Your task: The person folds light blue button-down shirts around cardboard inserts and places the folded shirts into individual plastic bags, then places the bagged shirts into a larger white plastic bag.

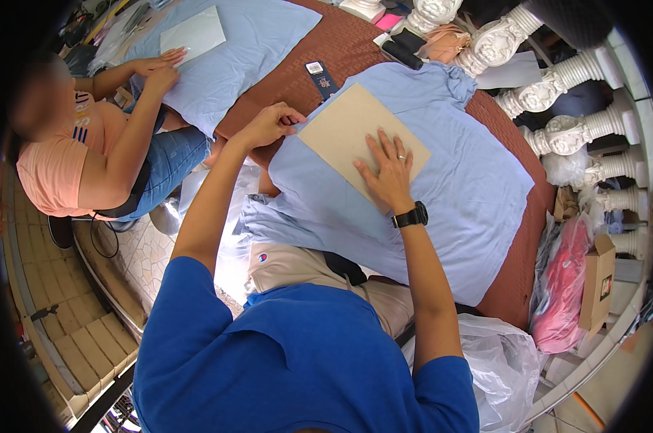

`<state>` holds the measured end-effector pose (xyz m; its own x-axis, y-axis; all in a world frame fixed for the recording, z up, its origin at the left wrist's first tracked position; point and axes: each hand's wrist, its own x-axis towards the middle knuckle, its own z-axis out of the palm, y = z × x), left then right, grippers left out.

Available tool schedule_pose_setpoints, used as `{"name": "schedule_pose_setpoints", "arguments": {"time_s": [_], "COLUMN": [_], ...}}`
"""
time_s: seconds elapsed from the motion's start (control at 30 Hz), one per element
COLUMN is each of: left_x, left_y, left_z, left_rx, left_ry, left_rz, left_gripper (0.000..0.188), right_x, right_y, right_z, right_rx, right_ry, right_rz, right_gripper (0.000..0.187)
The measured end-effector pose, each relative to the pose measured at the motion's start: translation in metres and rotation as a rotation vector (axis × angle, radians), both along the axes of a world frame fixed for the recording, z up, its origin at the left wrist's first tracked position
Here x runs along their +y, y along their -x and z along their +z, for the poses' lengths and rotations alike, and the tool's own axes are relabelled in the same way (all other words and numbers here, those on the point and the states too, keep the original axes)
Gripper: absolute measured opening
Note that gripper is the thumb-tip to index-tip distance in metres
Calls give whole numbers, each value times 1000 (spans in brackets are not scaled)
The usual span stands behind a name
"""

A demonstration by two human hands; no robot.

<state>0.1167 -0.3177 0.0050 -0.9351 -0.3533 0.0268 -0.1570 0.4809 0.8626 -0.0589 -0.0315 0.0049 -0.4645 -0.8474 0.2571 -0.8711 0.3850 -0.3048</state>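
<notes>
A light-blue shirt (471,187) lies spread over the brown cloth in front of me. On top of it rests a flat beige cardboard sheet (334,137), set at a slant. My right hand (388,169) presses flat on the cardboard with its fingers spread; a ring and a black wristwatch (411,215) show on that arm. At the cardboard's left corner, my left hand (272,124) has its fingers bent and pinched at the shirt's edge. Part of the shirt hangs off the near side toward my lap.
A dark tag (321,79) lies beyond the cardboard on the brown cloth (269,61). At left a co-worker (81,159) rests both hands by a pale sheet (193,34) on another blue shirt. White balusters (557,133), a pink bagged bundle (563,289) and clear plastic (496,368) line the right.
</notes>
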Motion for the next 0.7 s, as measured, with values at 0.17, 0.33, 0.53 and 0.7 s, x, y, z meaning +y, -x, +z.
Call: {"name": "schedule_pose_setpoints", "arguments": {"time_s": [0.17,0.33,0.53,0.7], "left_x": [-3,-10,-10,-14], "left_y": [-3,-3,-4,-3], "left_z": [6,0,3,1], "left_rx": [-38,-70,-46,-48], "left_ry": [-19,-64,-131,-155], "left_rz": [-56,-78,-104,-112], "left_gripper": [45,51,49,46], "right_x": [-1,-2,-2,-2], "right_y": [-3,-4,-7,-8], "right_z": [0,0,0,-1], "right_rx": [-5,-9,-6,0], "right_ry": [13,14,14,11], "right_rz": [-10,-7,-16,-14], "right_gripper": [62,62,62,63]}}
